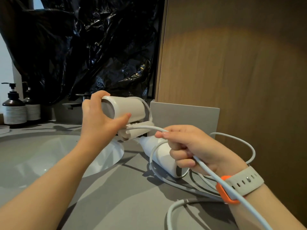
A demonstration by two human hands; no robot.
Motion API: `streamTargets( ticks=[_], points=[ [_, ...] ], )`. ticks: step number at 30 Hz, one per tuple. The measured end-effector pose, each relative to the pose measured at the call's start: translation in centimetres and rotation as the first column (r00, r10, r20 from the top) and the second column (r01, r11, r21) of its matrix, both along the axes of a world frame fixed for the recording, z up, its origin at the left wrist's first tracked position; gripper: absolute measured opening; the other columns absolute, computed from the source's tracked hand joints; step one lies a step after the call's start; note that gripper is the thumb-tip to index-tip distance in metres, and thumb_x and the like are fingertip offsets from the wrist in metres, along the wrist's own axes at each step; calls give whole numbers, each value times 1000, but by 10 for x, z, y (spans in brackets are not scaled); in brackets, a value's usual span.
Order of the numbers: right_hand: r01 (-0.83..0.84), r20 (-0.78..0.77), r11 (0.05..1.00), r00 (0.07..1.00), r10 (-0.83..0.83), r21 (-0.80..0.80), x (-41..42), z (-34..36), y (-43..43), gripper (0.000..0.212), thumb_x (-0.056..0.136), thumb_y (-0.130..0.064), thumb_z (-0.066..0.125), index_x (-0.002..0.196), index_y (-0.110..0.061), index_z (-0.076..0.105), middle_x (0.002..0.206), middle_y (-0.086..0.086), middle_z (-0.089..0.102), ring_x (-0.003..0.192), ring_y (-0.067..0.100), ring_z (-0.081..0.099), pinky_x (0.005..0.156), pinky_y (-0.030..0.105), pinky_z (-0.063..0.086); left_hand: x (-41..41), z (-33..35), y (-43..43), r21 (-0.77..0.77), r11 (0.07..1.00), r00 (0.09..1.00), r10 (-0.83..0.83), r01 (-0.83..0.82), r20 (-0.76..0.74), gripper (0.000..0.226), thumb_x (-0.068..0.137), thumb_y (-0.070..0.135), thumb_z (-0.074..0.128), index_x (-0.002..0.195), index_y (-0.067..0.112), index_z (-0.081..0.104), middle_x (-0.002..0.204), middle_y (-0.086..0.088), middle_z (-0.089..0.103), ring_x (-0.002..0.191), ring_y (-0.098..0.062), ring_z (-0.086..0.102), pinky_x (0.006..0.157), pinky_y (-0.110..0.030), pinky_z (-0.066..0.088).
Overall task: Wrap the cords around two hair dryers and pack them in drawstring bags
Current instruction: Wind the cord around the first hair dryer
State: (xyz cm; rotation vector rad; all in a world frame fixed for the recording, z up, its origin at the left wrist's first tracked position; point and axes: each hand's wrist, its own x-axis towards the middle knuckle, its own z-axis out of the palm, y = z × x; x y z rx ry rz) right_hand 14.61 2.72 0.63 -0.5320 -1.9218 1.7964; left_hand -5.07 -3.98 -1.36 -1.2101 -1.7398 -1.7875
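Wrapping, head view: the left hand (98,117) grips the barrel of the beige hair dryer (126,110), raised above the surface (116,196) beside the right rim of the sink (49,155). Held clear like this, the cord can pass round it.
Right hand: the right hand (187,146) pinches the white cord (209,171) between thumb and forefinger, with the other fingers curled round it. The cord runs taut from the dryer's handle, probably to lay a tight turn.
Slack: the cord trails past the wristwatch (240,183) toward the near edge. Loose cord loops (169,211) lie on the surface by the right edge, so I judge much winding remains.
Second hair dryer (164,156): white, on its side on the surface just behind the right hand, with a turn of cord across it. I cannot tell whether it is fully wrapped.
Drawstring bags: none in view.
Back edge: two pump bottles (14,107) stand at the back left corner, and a black plastic sheet (99,47) hangs behind.
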Motion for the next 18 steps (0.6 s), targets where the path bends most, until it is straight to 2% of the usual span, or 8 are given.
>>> streamTargets(
  ticks=[3,6,9,11,13,15,18],
  points=[
    [-95,-69,973,994,82,-211,3,2,2,15,92,-9,45,94,-3,59,53,-1,21,33,2,20,32,11,14,-4,1,-3,-17,1000,999,11,-12,-31,64,71,18,78,123,21,42,112,-1,33,96,-10,33,83,-17,28],
    [-220,-172,910,971,169,-350,8,5,4,27,80,-12,49,103,-2,59,54,-3,29,30,2,25,28,7,17,-5,0,-3,-21,1000,995,11,-13,-96,66,69,17,80,124,21,43,112,-1,34,92,-5,30,78,-8,27],
    [-223,-191,916,967,167,-333,11,5,7,32,79,-11,49,108,0,59,58,-2,30,33,2,24,30,7,14,-9,-1,-4,-24,1000,992,-5,2,-125,68,68,16,81,124,22,44,111,-2,33,92,-4,30,76,0,26],
    [-128,-133,971,986,102,-201,9,4,9,23,87,-7,48,105,-2,61,58,-1,29,37,2,22,31,9,14,-10,-2,-4,-24,1000,987,-14,10,-162,68,66,14,81,124,20,45,110,-3,33,89,-1,30,76,5,25],
    [-21,-38,996,999,25,87,8,4,10,18,93,-6,47,101,-9,63,55,-2,29,39,5,22,32,13,17,-10,-2,-4,-37,999,972,1,-10,-234,70,64,12,83,124,17,47,108,-4,33,85,0,29,76,7,25],
    [32,38,910,998,-53,413,6,5,10,15,91,-10,54,99,-17,65,55,-2,29,43,7,24,36,16,22,-9,-2,-3,-67,997,958,11,-32,-287,72,62,13,84,124,19,47,108,-3,32,85,-1,28,77,2,28],
    [138,19,655,974,-226,743,2,5,16,10,89,-21,59,91,-28,66,60,-5,47,51,5,39,50,19,36,-10,-2,-6,-57,998,959,-7,-9,-283,72,62,14,84,123,25,47,108,0,31,84,2,31,78,-3,29]
  ],
)
